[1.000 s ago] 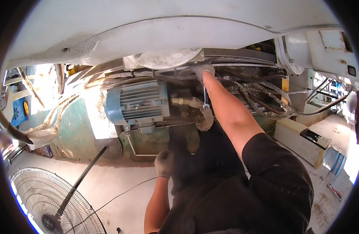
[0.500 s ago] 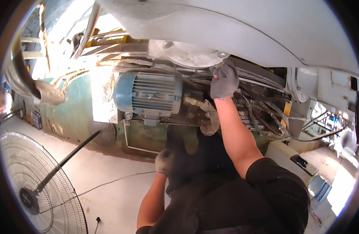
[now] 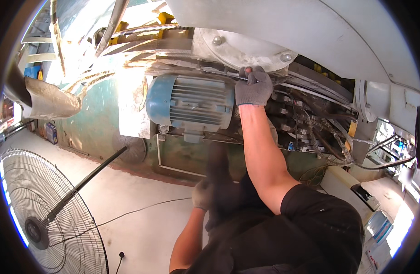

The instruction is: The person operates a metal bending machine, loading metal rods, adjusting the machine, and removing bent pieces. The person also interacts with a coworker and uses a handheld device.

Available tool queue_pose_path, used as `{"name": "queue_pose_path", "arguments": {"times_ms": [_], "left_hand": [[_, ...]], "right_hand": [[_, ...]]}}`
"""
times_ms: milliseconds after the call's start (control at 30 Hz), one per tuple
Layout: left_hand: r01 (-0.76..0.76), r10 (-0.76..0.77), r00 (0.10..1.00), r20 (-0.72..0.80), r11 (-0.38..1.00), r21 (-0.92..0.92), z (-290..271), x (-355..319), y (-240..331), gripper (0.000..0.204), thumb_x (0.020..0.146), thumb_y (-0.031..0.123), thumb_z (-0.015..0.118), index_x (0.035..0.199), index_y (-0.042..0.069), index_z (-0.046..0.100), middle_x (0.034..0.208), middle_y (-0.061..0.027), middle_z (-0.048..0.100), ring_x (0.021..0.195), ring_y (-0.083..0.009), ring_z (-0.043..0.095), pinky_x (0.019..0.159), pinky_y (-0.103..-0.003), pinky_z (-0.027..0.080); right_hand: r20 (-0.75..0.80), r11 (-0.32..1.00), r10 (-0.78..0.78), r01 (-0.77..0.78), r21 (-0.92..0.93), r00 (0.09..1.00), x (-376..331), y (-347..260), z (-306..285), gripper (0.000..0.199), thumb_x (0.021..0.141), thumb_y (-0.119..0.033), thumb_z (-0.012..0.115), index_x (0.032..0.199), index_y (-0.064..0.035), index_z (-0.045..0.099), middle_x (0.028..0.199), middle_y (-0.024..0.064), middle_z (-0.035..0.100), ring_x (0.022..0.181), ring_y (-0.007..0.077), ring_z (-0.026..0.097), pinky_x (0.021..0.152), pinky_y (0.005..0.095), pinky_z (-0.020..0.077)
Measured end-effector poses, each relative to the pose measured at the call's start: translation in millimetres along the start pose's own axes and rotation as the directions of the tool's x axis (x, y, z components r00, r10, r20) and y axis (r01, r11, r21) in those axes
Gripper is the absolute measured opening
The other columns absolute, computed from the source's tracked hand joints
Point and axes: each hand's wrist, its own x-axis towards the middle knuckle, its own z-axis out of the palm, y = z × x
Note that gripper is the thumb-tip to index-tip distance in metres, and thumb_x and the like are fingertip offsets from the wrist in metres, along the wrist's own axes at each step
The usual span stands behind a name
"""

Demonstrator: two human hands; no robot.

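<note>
The electric motor [image 3: 191, 106] sits under the machine housing [image 3: 283, 32], mounted above a frame [image 3: 178, 160]. Just right of the motor, the right hand [image 3: 253, 86] reaches up to the housing's lower edge. Hoses [image 3: 310, 118] run right of that hand. The left hand [image 3: 203, 194] hangs below the motor. A fan [image 3: 45, 214] stands on the floor [image 3: 141, 228], far left.

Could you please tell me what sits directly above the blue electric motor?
Above the blue electric motor sits a pale round flange with domed bolts, under a white curved housing. The gloved right hand grips a thin rod along the motor's top. What the flange covers is hidden.
</note>
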Motion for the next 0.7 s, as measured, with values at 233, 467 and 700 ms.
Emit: {"name": "queue_pose_path", "arguments": {"times_ms": [233, 467, 700], "left_hand": [[-0.020, 0.023, 0.999, 0.040, 0.997, -0.078, -7.5, 18.0, -14.5, 0.027, 0.100, 0.031, 0.073, 0.106, 0.005, 0.081, 0.106, -0.0261, 0.078, 0.109, -0.0500, 0.074, 0.090, -0.054, 0.059], [-0.061, 0.062, 0.998, 0.008, 0.995, -0.074, -0.4, 23.2, -21.2, 0.023, 0.098, 0.021, 0.076, 0.107, 0.000, 0.083, 0.099, -0.0150, 0.086, 0.094, -0.0208, 0.082, 0.088, -0.038, 0.062], [-0.044, 0.043, 0.999, -0.024, 0.996, -0.075, 9.0, 20.2, -41.5, 0.023, 0.096, 0.021, 0.077, 0.107, 0.001, 0.083, 0.100, -0.0169, 0.085, 0.097, -0.0255, 0.083, 0.090, -0.039, 0.062]], "right_hand": [[-0.148, 0.979, 0.100, -0.124, -0.163, 0.984, -2.6, 22.7, -62.5, 0.014, 0.085, 0.006, 0.065, 0.085, -0.0075, 0.065, 0.080, 0.0040, 0.058, 0.087, 0.0235, 0.063, 0.095, 0.0514, 0.0576], [-0.270, 0.723, 0.066, -0.233, -0.651, 0.961, -22.3, -0.9, -80.8, 0.012, 0.109, -0.014, 0.075, 0.113, -0.0023, 0.074, 0.093, 0.0047, 0.070, 0.085, 0.0187, 0.071, 0.082, 0.0443, 0.0656], [-0.228, -0.167, 0.639, -0.157, -0.973, 0.735, -23.8, -46.8, -54.2, 0.024, 0.109, -0.015, 0.067, 0.120, 0.0041, 0.078, 0.099, 0.0114, 0.081, 0.084, 0.0160, 0.078, 0.063, 0.0323, 0.0580]]}}
